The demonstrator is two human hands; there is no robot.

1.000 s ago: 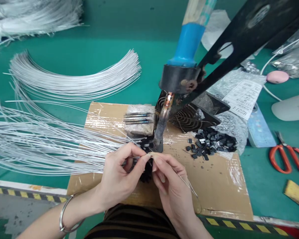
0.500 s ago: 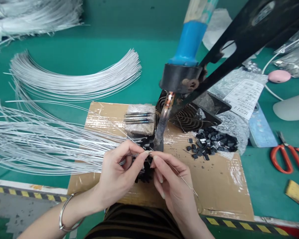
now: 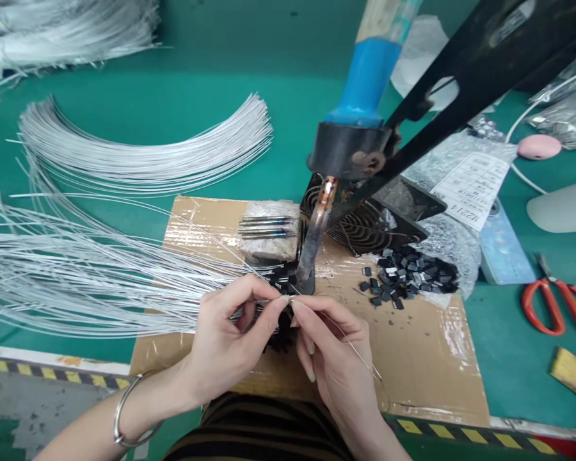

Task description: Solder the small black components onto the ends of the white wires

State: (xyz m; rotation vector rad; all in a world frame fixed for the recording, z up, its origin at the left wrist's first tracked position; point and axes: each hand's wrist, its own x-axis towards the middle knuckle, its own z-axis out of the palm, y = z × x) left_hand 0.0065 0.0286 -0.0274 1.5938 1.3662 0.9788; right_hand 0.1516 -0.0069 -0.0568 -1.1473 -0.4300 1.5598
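My left hand (image 3: 240,339) pinches with thumb and index finger at something too small to make out. Against its fingertips meets my right hand (image 3: 338,352), also pinched, with a thin silvery wire (image 3: 358,351) running back over its fingers. Under the left hand lie many loose white wires (image 3: 125,288), their ends reaching a cluster of black pieces (image 3: 281,336) partly hidden by my hands. Just beyond the fingertips, a soldering iron (image 3: 317,237) points downward in a black clamp.
A metal arm (image 3: 432,109) holds the iron from the upper right. Behind stand a scarred block (image 3: 269,230) and a black fan (image 3: 365,224). Small black parts (image 3: 417,272) are heaped on the cardboard (image 3: 427,358). Red-handled scissors (image 3: 542,307) lie right; a wire bundle (image 3: 144,160) lies back left.
Both hands have dipped very slightly toward me, fingertips still together. Little else differs.
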